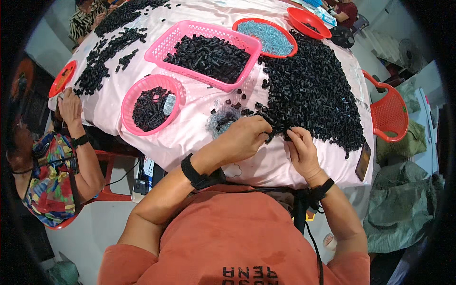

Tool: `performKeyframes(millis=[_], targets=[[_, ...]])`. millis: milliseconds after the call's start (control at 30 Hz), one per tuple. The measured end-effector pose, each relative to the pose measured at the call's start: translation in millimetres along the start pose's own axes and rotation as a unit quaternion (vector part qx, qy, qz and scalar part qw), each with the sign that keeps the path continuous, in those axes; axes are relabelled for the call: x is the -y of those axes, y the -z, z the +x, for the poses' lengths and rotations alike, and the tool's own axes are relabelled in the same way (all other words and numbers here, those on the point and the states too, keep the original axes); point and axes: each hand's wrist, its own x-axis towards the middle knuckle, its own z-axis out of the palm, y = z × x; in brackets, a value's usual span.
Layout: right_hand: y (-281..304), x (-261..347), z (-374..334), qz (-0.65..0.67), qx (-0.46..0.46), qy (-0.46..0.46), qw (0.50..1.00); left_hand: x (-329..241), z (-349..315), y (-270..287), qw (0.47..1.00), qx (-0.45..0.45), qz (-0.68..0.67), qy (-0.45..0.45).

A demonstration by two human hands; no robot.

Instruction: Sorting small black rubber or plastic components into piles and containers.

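My left hand (244,137) is closed in a pinch at the near edge of a large heap of small black plastic parts (313,90); a black part shows at its fingertips. Close by on the right, my right hand (304,151) also pinches, with a dark part at the tips of thumb and forefinger. The exact shape of both parts is too small to tell. Beyond my left wrist lies a small pile of clear, thin pieces (219,119), with a few loose black parts beside it.
A pink basket (151,53) holds black parts, and a round pink basket (125,111) holds slimmer ones. A red tray (295,47) of clear pieces and another red tray (304,20) stand farther back. A phone (363,161) lies at the right edge. A co-worker (52,166) sits left.
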Motion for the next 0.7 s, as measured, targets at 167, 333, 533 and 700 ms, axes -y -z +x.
performKeyframes(millis=[167,333,533,700], targets=[[0.2,-7.0,-5.4,0.004,0.003,0.004,1.0,-7.8,2.8,12.0,0.998,-0.013,-0.031,0.05],[2.2,-7.8,-4.1,-0.007,0.009,0.02,1.0,-5.7,1.3,3.0,0.991,0.046,-0.069,0.102],[2.0,-6.7,-2.2,-0.014,0.014,0.014,1.0,8.8,10.0,-15.6,0.997,0.047,-0.028,0.05],[-0.2,-5.6,-0.5,-0.008,0.009,0.007,1.0,12.1,15.8,-19.0,1.0,0.0,-0.006,0.022]])
